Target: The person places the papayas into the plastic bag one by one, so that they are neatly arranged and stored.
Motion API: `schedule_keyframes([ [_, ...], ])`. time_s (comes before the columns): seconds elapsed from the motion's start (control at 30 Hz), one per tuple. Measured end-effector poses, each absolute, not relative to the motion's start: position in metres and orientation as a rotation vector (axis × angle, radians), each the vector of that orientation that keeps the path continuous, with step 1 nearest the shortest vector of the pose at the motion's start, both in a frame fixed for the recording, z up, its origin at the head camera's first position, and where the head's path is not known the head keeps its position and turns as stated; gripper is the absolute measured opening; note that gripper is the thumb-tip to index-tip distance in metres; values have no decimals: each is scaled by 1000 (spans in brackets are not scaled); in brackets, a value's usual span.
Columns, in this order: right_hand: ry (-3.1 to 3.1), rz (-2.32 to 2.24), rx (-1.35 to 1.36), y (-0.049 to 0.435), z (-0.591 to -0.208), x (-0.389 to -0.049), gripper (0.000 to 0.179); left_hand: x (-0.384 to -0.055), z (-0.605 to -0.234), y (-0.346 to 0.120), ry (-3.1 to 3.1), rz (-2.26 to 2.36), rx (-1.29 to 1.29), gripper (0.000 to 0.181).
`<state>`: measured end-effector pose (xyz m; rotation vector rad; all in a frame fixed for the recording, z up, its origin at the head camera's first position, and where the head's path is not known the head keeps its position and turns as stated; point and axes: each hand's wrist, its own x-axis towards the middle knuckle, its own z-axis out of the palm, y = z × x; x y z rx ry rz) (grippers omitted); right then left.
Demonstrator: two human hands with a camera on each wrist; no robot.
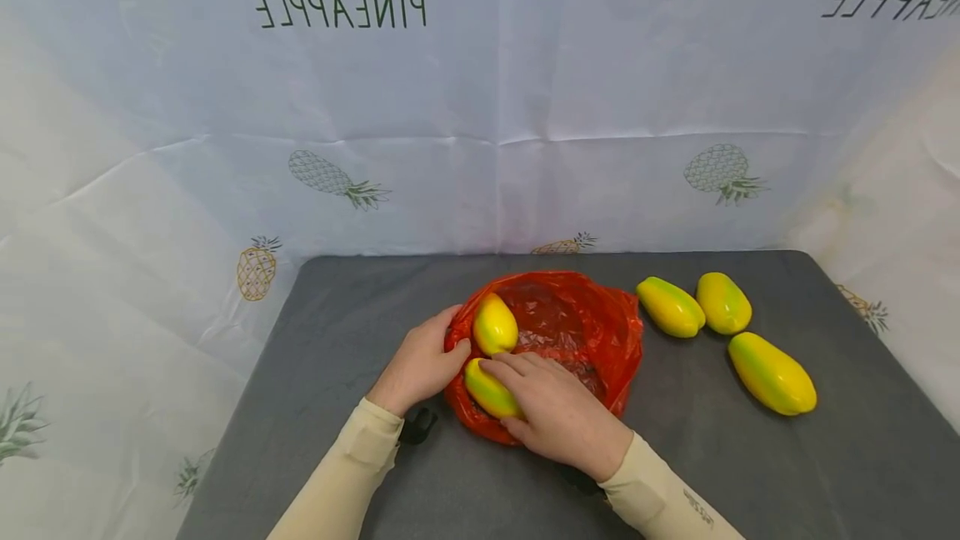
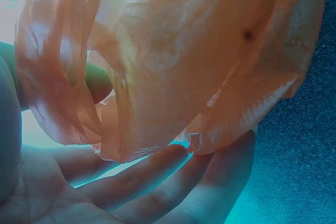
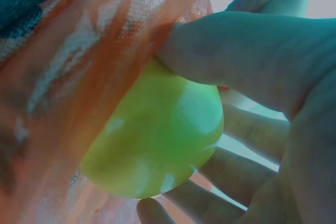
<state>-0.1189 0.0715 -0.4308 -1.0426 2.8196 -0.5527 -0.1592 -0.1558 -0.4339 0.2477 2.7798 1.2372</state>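
Right hand (image 1: 561, 408) curled, near left hand (image 1: 424, 359)

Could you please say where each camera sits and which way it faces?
Head: on the head, facing forward and down at the red bag; left hand, right hand, sleeves show.
Left wrist: worn there, facing the bag's outside; left fingers show.
Right wrist: worn there, facing a yellow fruit; right thumb and fingers show.
Head and right wrist share that fruit.

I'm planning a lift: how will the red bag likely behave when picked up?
Probably floppy: the red bag looks like thin, creased plastic. It may sag unevenly, since the two yellow fruits visible inside lie toward its left side. Those look smooth and rounded, so they might roll together once lifted.
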Motion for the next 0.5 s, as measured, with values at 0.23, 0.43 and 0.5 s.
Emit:
schedule_keyframes([
  [0.23, 2820, -550, -1041, 71, -431, -120, 70, -160, -434, -156, 2779, 1232, 245, 53],
  [0.43, 2819, -547, -1044, 71, -432, -120, 70, -160, -436, -155, 2766, 1233, 233, 53],
  [0.5, 2819, -543, -1044, 70, -433, -120, 70, -160, -436, -155, 2765, 1236, 226, 53],
])
